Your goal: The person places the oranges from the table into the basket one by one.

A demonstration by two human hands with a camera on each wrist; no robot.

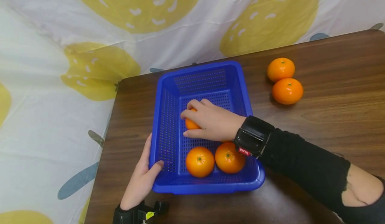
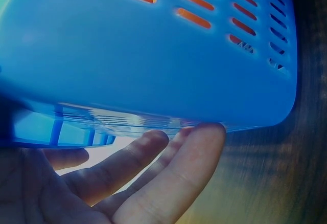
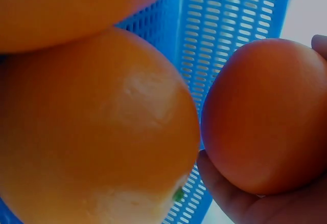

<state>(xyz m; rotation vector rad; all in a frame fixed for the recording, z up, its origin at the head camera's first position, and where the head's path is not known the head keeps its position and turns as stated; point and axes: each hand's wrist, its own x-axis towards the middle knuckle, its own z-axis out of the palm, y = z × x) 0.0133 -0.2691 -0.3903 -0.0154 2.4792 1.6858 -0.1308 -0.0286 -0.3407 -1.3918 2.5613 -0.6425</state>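
Note:
A blue plastic basket (image 1: 207, 188) with slotted walls stands on the table. My right hand (image 1: 212, 120) reaches down into it, fingers and thumb curled around an orange (image 1: 192, 119); the right wrist view shows that held orange (image 3: 265, 116) close up. Two more oranges, one (image 1: 200, 161) in the middle and one (image 1: 230, 158) to its right, lie at the basket's near end. A sliver of another shows under my right wrist. With thumb over the rim and fingers along the outside, my left hand (image 1: 142, 177) grips the basket's left side; its fingers (image 2: 196, 168) touch the outer wall.
Right of the basket, two oranges, a far one (image 1: 281, 69) and a nearer one (image 1: 287, 91), sit touching on the wooden table (image 1: 337, 93). Behind the table hangs a white cloth (image 1: 186, 40) with yellow fruit prints. The basket's far end lies close to the table's back edge.

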